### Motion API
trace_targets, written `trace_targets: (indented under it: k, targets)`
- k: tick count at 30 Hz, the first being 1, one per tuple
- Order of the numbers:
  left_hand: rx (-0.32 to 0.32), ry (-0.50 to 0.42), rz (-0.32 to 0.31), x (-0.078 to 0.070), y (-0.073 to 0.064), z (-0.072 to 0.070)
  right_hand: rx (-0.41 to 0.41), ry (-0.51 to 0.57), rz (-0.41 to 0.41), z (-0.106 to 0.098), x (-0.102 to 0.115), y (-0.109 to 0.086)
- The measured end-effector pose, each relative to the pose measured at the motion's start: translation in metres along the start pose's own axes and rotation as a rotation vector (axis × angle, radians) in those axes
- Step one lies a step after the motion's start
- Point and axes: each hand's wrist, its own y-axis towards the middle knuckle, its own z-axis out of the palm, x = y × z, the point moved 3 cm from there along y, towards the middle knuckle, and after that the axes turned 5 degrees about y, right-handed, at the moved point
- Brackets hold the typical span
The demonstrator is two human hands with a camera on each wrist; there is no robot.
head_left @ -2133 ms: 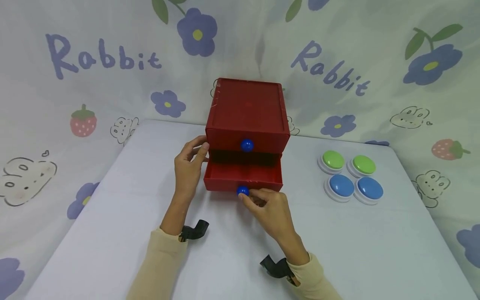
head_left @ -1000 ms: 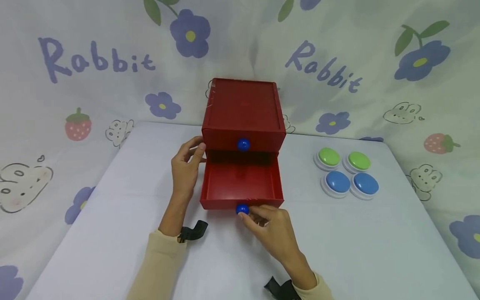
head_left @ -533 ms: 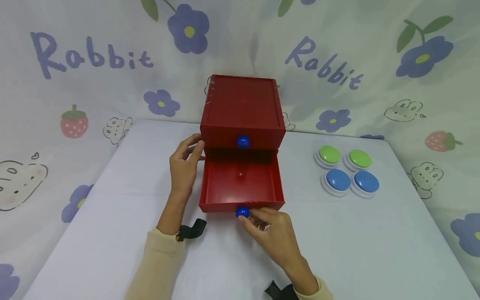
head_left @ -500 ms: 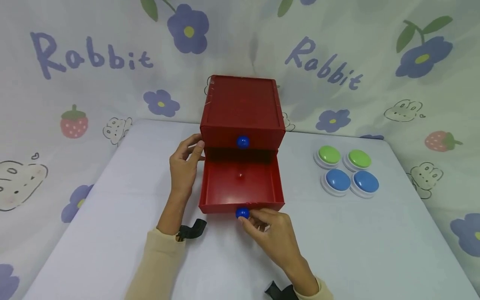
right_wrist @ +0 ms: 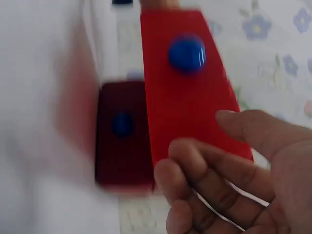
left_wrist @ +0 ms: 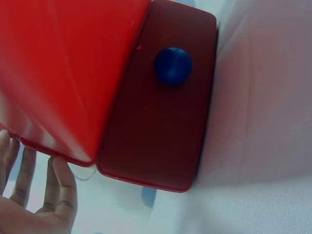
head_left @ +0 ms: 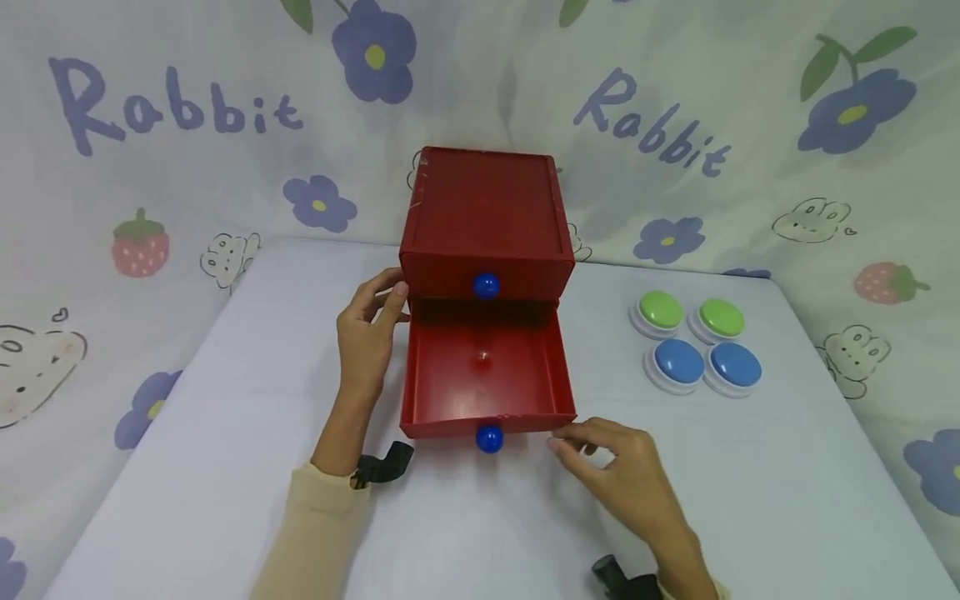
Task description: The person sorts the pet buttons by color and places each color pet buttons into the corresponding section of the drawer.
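Observation:
A red two-drawer cabinet [head_left: 487, 204] stands at the middle back of the table, its upper drawer pushed in with a blue ball knob [head_left: 486, 287] on the front. Below, the lower drawer [head_left: 450, 387] is pulled far out and holds nothing; a second blue knob [head_left: 490, 439] sits on its front. My left hand [head_left: 366, 337] touches the cabinet's left side with its fingers extended; the left wrist view shows its fingers [left_wrist: 63, 180] along a red edge. Near the drawer's front right corner is my right hand [head_left: 622, 471], fingers loosely bent, away from the knob and holding nothing.
To the right lie two green push buttons [head_left: 661, 310] and two blue push buttons [head_left: 679, 362] on white bases. The white table [head_left: 750, 483] ends at a patterned cloth [head_left: 495, 75] hanging close behind the cabinet.
The lower drawer has come farther out toward me, pulled by its knob. My right hand has since let go of that knob and shifted right. The left hand stays at the cabinet's side.

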Motion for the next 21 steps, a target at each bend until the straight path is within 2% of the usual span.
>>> trace_targets:
  k: [5,10,15,21]
  targets:
    - [0.001,0.005,0.014,-0.003,0.002,0.001,-0.122,-0.137,-0.001,-0.048,-0.039,0.018]
    - [0.006,0.005,0.001,-0.003,0.001,0.001,-0.251,-0.219,0.038,-0.076,-0.085,0.037]
    - [0.005,0.001,-0.006,-0.003,0.0,0.002,-0.279,-0.285,0.125,-0.094,-0.122,0.044]
    - [-0.004,0.007,-0.014,-0.002,0.0,0.001,-0.258,-0.36,0.236,-0.102,-0.143,0.044]
